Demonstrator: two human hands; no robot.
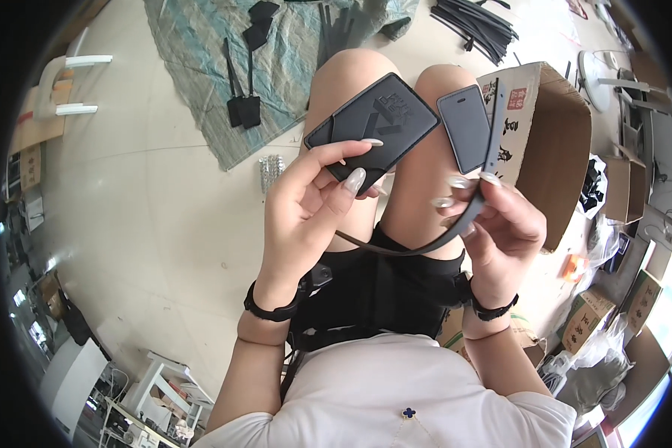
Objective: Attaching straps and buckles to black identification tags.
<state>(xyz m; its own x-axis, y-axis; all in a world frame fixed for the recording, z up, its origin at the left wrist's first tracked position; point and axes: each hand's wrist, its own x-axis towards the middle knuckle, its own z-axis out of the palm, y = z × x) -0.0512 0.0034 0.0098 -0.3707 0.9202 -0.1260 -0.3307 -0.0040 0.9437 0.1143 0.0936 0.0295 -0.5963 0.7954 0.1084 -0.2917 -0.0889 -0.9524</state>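
My left hand [300, 198] is closed on a flat black leather card holder [384, 112] with an embossed mark, tilted above my left thigh. Its thumb and fingers pinch the near corner. In my right hand [506, 233], the fingers and thumb grip a narrow black strap [433, 245]. One end of this strap, with small holes, points upward past the hand. The rest curves down over my lap toward my left hand, where its other end is hidden. On my right thigh lies a dark flat rectangular piece [464, 133] with a small slot near its top.
An open cardboard box [552, 142] stands close by my right leg. Ahead on the floor, a greenish tarp [190, 56] bears black pouches with straps [244, 110]. A bundle of black straps [476, 31] lies farther right. Small shiny pieces [272, 172] rest left of my legs.
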